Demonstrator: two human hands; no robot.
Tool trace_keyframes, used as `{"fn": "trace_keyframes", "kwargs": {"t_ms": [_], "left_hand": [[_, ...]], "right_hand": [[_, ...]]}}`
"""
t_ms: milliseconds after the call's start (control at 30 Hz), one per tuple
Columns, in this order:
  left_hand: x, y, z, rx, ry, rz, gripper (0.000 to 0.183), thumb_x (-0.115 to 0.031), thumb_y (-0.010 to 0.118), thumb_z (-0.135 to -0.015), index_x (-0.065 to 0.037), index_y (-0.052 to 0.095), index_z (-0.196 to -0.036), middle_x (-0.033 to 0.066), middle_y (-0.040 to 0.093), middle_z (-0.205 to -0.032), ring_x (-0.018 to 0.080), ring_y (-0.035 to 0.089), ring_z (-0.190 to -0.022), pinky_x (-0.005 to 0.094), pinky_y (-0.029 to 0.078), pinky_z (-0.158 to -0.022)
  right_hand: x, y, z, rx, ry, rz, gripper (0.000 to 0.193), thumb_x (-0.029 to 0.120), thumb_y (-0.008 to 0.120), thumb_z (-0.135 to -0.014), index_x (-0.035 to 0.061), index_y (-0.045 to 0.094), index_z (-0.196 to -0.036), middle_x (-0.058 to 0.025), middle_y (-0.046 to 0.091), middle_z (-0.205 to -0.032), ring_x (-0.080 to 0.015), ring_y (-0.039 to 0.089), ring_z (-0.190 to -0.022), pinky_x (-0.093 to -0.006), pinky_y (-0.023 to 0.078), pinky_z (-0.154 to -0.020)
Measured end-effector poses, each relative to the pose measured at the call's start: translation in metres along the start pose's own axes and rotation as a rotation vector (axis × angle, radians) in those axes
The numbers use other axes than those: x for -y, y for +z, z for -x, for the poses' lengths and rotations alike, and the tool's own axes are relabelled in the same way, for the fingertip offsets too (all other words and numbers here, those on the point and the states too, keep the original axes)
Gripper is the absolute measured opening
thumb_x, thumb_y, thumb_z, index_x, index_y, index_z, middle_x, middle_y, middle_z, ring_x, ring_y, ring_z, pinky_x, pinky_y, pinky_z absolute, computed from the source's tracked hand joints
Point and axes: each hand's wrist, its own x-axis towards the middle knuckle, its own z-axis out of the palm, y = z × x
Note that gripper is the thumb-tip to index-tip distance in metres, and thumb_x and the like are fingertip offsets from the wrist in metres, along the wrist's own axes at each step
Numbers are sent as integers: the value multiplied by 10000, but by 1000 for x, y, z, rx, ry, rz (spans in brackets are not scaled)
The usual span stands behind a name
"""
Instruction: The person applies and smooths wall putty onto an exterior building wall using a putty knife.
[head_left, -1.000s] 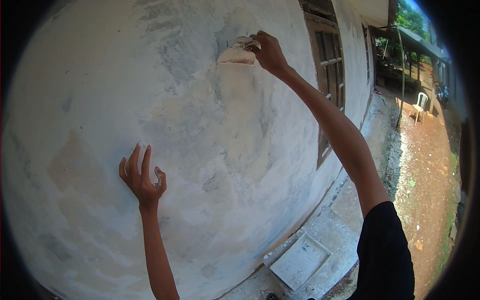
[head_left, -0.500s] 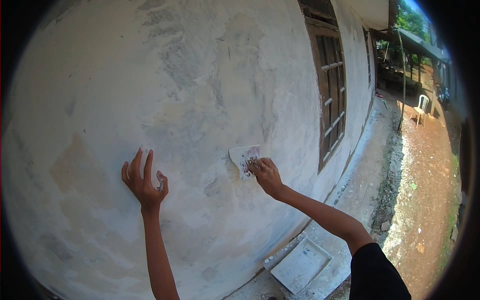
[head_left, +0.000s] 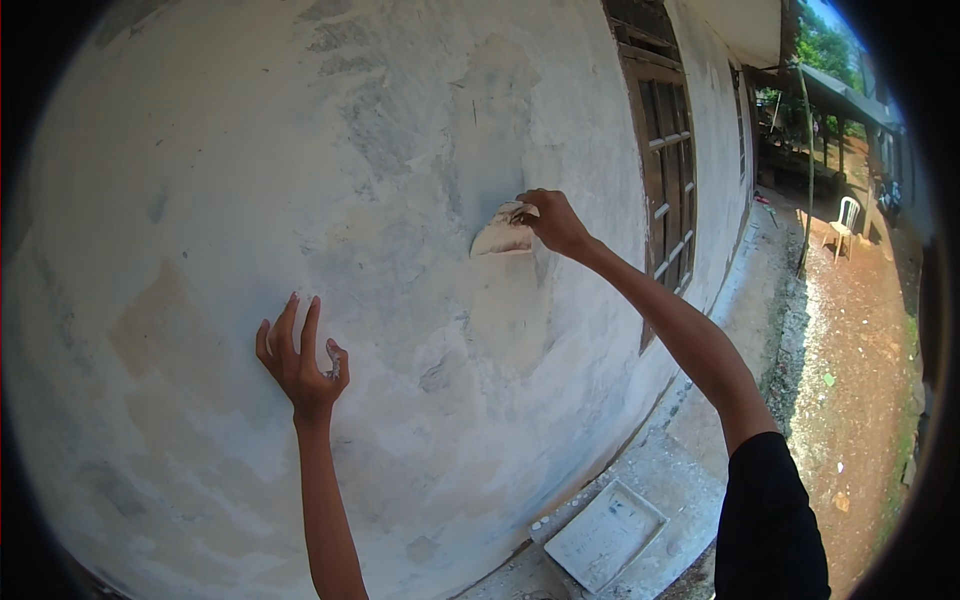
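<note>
Holding the fingers of my left hand (head_left: 308, 378) wide apart, I have it at the pale wall (head_left: 210, 190) on the left. Further right, a flat scraper (head_left: 503, 240) meets the wall, pinched in my right hand (head_left: 558, 226). Near right sits a white tray (head_left: 607, 530).

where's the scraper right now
In the head view, the scraper is just above centre, in the right hand against the wall, left of the window.

Pale smeared scraper (head_left: 503, 237), wide edge down, against patchy whitish wall (head_left: 410, 330)
</note>
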Motion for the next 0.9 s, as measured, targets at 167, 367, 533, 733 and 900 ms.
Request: {"fn": "trace_keyframes", "kwargs": {"t_ms": [167, 367, 533, 733, 900], "left_hand": [[0, 2, 0, 9, -1, -2, 534, -145, 547, -797, -88, 622, -1323, 124, 550, -1391, 259, 530, -1234, 531, 296, -1123], [3, 0, 4, 24, 0, -14, 533, -153, 552, -793, -87, 627, -1317, 122, 555, -1387, 254, 532, -1227, 532, 287, -1129], [4, -1, 3, 54, 13, -21, 533, -154, 550, -791, -85, 629, -1314, 122, 556, -1385, 256, 530, -1232, 532, 285, -1130], [5, -4, 2, 43, 10, -30, 536, -150, 548, -789, -88, 629, -1316, 118, 558, -1383, 251, 528, -1243, 529, 287, -1129], [-2, 4, 2, 31, 11, -25, 535, -143, 549, -795, -92, 625, -1322, 116, 557, -1385, 253, 524, -1254, 523, 290, -1130]], "right_hand": [[-11, -66, -130, -295, -148, 68, 223, 78, 751, -783, -8, 713, -986, -238, 696, -954, -430, 646, -916, -454, 508, -788], [-18, -119, -217, -687, -83, 322, 237, 170, 724, -838, 52, 741, -1043, -185, 728, -926, -371, 697, -894, -444, 541, -783], [-22, -86, -181, -757, -69, 343, 220, 93, 641, -856, 116, 766, -1036, -181, 711, -960, -388, 667, -857, -485, 533, -768], [-22, 14, -14, -481, -196, 304, 454, -98, 606, -720, 41, 724, -1136, -127, 731, -1080, -299, 633, -1054, -406, 458, -952], [-29, 101, 240, -96, -80, 241, 434, -36, 671, -700, 52, 695, -1125, -111, 730, -1073, -306, 601, -1121, -459, 448, -932]]}}
